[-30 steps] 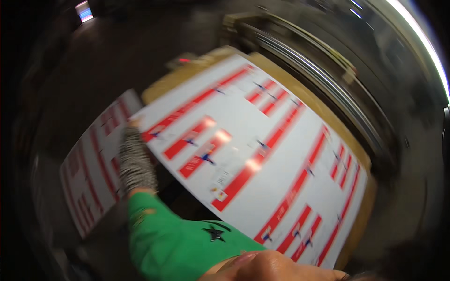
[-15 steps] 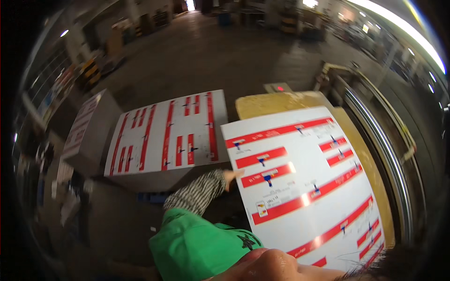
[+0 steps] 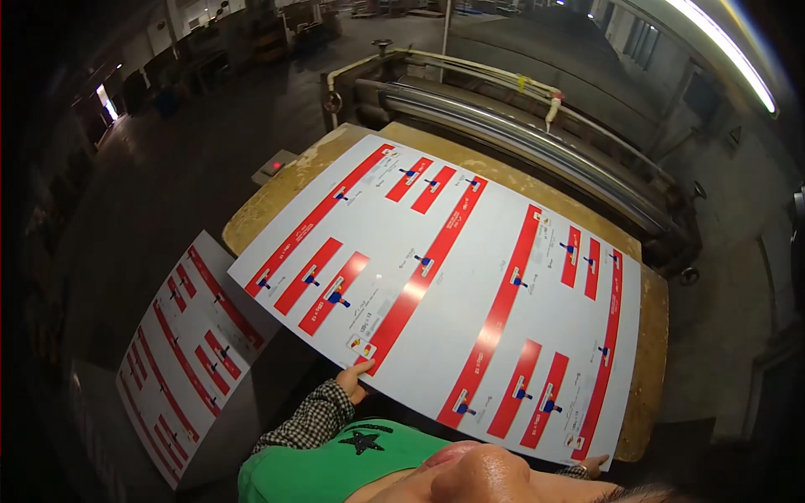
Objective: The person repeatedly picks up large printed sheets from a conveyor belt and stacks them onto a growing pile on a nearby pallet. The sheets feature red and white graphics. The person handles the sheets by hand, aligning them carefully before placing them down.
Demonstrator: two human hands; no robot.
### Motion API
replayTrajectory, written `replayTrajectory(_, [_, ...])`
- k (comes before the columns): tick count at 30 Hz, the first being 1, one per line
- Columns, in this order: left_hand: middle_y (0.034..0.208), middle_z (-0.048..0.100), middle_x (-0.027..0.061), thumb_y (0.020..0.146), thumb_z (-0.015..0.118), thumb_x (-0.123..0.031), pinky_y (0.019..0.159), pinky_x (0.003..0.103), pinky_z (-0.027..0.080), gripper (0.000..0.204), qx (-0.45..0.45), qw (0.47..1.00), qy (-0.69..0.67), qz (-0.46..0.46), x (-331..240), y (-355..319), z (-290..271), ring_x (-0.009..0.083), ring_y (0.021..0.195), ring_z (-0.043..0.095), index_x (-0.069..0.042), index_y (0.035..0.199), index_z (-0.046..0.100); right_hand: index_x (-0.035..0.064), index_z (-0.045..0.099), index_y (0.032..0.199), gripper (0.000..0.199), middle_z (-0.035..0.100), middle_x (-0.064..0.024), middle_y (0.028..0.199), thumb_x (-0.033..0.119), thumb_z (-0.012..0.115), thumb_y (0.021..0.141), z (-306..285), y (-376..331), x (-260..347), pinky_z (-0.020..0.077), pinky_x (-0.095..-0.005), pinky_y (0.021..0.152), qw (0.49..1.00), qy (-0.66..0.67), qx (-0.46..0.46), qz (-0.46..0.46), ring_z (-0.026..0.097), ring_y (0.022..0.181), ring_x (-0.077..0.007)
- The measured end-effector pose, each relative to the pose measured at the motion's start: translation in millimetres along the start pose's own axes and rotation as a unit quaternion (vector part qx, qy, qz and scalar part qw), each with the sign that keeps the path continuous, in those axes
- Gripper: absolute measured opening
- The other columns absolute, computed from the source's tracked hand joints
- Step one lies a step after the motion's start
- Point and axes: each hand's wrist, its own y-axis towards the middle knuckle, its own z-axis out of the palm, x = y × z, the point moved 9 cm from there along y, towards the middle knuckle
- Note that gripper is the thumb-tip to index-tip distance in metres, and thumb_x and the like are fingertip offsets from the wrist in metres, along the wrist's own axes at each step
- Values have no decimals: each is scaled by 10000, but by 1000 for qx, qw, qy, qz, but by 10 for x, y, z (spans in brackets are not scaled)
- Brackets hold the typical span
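A large white printed sheet (image 3: 402, 310) with red bands and small blue pictures lies over a worn yellowish board (image 3: 285, 193). My left hand (image 3: 352, 383) pinches the sheet's near edge left of its middle, thumb on top and the other fingers partly hidden underneath. At the near right corner, my right hand (image 3: 594, 464) holds the same edge, its fingers mostly hidden. The sheet's left side reaches out past the board. A checked sleeve covers my left forearm, and a green garment with a dark star shows below.
Beyond the board stands a machine with a long shiny metal roller (image 3: 520, 138) and a pale pipe frame (image 3: 470, 67). A small box with a red light (image 3: 275, 166) sits at the board's far left. A stack of similar printed sheets (image 3: 180, 352) stands at the left.
My view has turned right toward the roller machine. The sheet now lies squarer to the roller. My right hand, unseen before, shows at its near right corner; my left hand is still at its edge.
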Motion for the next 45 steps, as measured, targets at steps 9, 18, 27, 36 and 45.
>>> replayTrajectory(9, [1117, 549, 91, 810, 586, -164, 773, 470, 476, 399, -14, 999, 35, 31, 35, 25, -298, 236, 994, 549, -86, 1173, 441, -204, 482, 1015, 775, 558, -318, 1008, 548, 414, 843, -157, -142, 66, 475, -426, 812, 989, -123, 43, -64, 569, 962, -379])
replayTrajectory(18, [1175, 498, 136, 850, 545, -216, 976, 498, 277, 419, -22, 999, 22, -11, -58, -110, -384, 282, 1131, 451, -46, 1207, 406, -182, 517, 982, 774, 581, -314, 942, 570, 418, 826, 172, 176, -321, 505, -414, 735, 992, -44, 112, -24, 593, 892, -399])
replayTrajectory(27, [1212, 480, 142, 825, 572, -254, 977, 455, 327, 436, -10, 999, 37, -8, -49, -191, -137, 291, 1128, 449, -68, 1198, 445, -119, 536, 960, 654, 606, -267, 899, 516, 427, 850, -387, -104, 70, 502, -434, 712, 995, -69, 74, -6, 611, 857, -369])
replayTrajectory(36, [1269, 393, 213, 792, 613, -259, 952, 535, 274, 569, -108, 985, 114, 66, -78, -111, -338, 397, 1150, 375, 15, 1236, 386, -120, 492, 1039, 684, 585, -286, 961, 530, 380, 856, -484, 11, 33, 477, -467, 759, 996, -60, 61, -6, 593, 886, -393])
replayTrajectory(45, [1155, 472, 191, 783, 647, -228, 817, 520, 398, 589, -97, 986, 125, 47, -99, -90, -293, 334, 971, 516, 19, 1229, 352, -84, 576, 892, 466, 613, -239, 891, 375, 515, 832, -635, 213, -164, 477, -432, 737, 989, 30, -28, -143, 597, 841, -356])
